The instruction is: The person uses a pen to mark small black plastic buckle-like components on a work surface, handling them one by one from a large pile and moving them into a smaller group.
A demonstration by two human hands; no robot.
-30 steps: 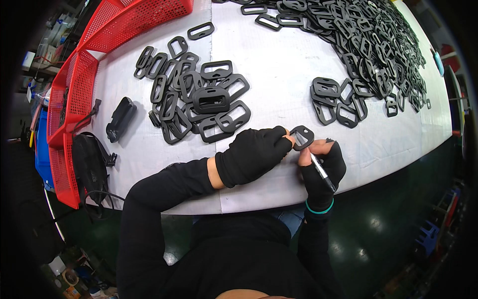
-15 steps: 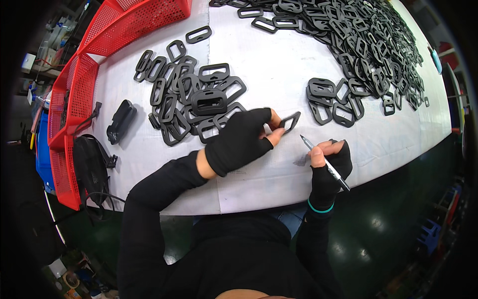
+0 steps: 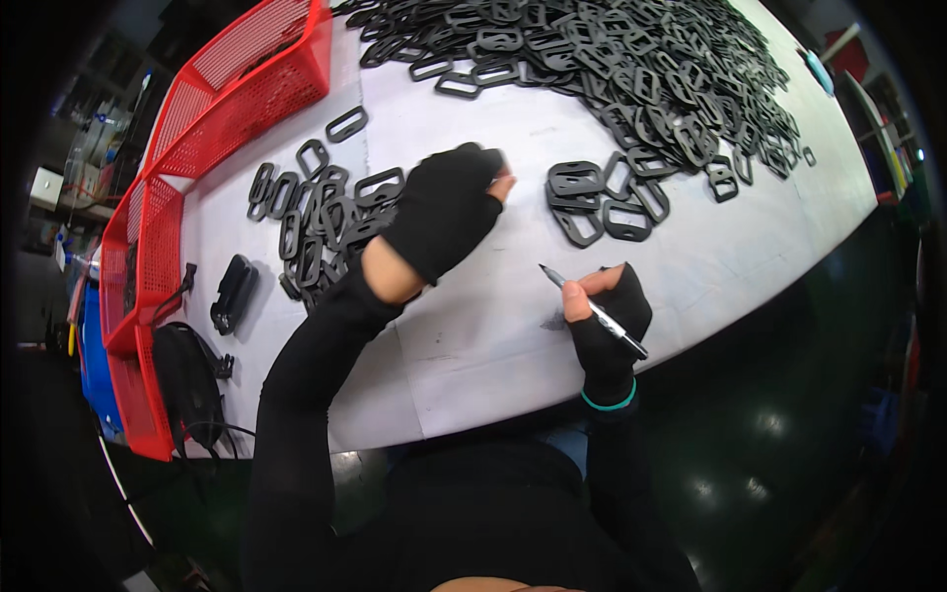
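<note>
My right hand (image 3: 610,321), in a black fingerless glove, grips a white-barrelled marker pen (image 3: 617,329). Its dark tip is bare and points up and left over the table. My left hand (image 3: 449,212), gloved alike, hovers between two groups of black rectangular plastic ring buckles. Its fingers are mostly hidden behind the glove and blurred, so whether a buckle is in them does not show. Beneath and left of it lies a loose group of buckles (image 3: 314,224), partly covered by the hand. Right of it sits a smaller cluster (image 3: 623,219).
A big heap of the same buckles (image 3: 631,59) spreads over the far side of the white table (image 3: 473,340). Red perforated baskets (image 3: 242,118) line the left edge. Near them lie a dark elongated case (image 3: 234,294) and a black pouch with straps (image 3: 187,380).
My left hand has moved away from me, and the buckle it pinched no longer shows. My right hand keeps the marker pen. The whole view has shifted and turned slightly.
</note>
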